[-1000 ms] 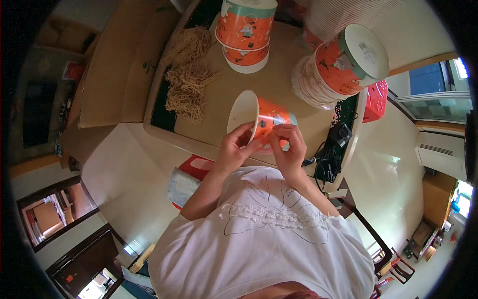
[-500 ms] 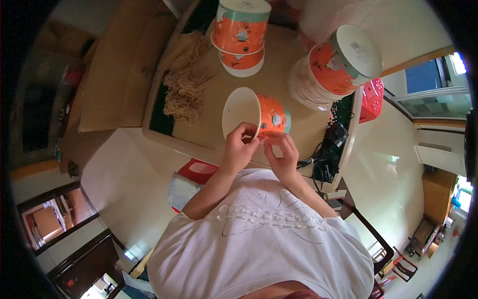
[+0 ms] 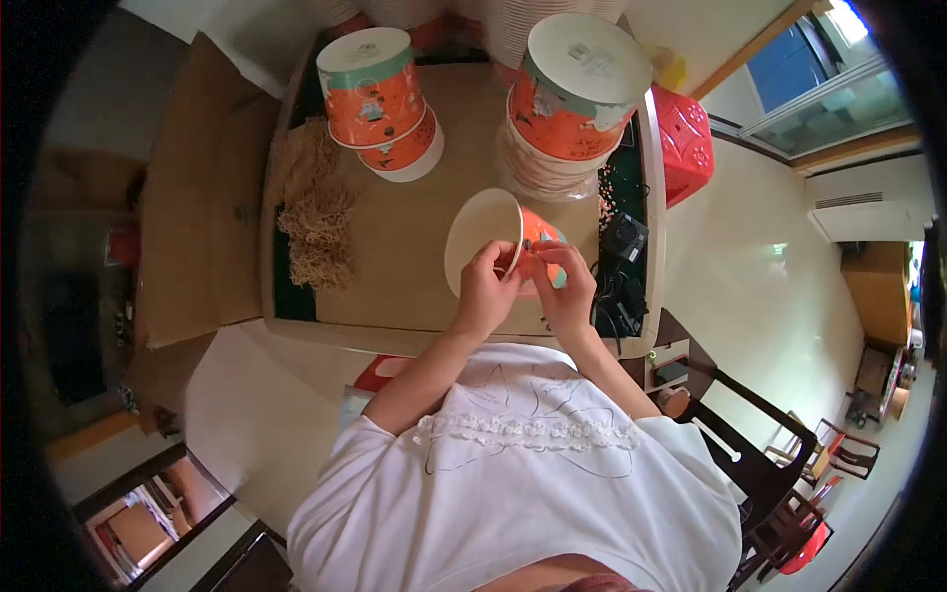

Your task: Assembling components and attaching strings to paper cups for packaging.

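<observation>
An orange paper bucket [image 3: 480, 222] with a white inside and a green band at its base lies tipped in front of me, its mouth facing left. My left hand [image 3: 487, 294] grips the near part of its rim, thumb and fingers closed on the edge. Close beside it, my right hand [image 3: 569, 291] pinches at the bucket's outer wall just behind the rim. Whatever is between those fingertips is too small to make out. Bundles of thin tan string [image 3: 318, 222] lie on the table to the left.
Upside-down stacked buckets stand at the back left [image 3: 370, 99] and back right [image 3: 572, 99]. A black boxy device [image 3: 624, 238] with cables sits at the table's right edge [image 3: 651, 187], near small scattered beads. Beyond are a red plastic stool [image 3: 681, 148] and, at left, a large cardboard box [image 3: 202, 197].
The whole view has shifted, so the table and stacks sit differently in it. Both hands stay at the bucket's rim, and the right fingers are now a little higher along its wall.
</observation>
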{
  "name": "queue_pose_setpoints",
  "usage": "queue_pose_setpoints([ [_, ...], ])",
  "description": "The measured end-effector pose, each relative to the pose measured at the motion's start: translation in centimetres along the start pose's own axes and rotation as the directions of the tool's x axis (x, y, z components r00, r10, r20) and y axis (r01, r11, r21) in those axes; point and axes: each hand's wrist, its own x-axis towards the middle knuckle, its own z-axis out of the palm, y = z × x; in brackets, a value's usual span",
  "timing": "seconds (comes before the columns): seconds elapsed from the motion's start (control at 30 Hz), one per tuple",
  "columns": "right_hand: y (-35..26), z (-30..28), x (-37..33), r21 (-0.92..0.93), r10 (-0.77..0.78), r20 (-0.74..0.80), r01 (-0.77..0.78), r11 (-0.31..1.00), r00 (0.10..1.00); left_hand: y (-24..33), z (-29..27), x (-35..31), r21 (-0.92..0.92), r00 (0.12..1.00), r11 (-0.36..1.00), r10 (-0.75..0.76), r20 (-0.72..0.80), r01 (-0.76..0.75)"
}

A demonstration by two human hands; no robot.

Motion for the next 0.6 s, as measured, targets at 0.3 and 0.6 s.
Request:
queue_pose_setpoints([
  [0.3,0.8,0.7,-0.6,0.048,0.026,0.044,-0.028,0.998,0.999,-1.5,-0.2,-0.7,-0.117,0.999,0.993,-0.032,-0.031,0.028],
  [0.6,0.8,1.3,-0.8,-0.001,-0.215,0.142,0.217,0.976,0.966,-1.8,-0.7,-0.6,-0.045,0.994,0.999,-0.019,-0.110,0.015],
])
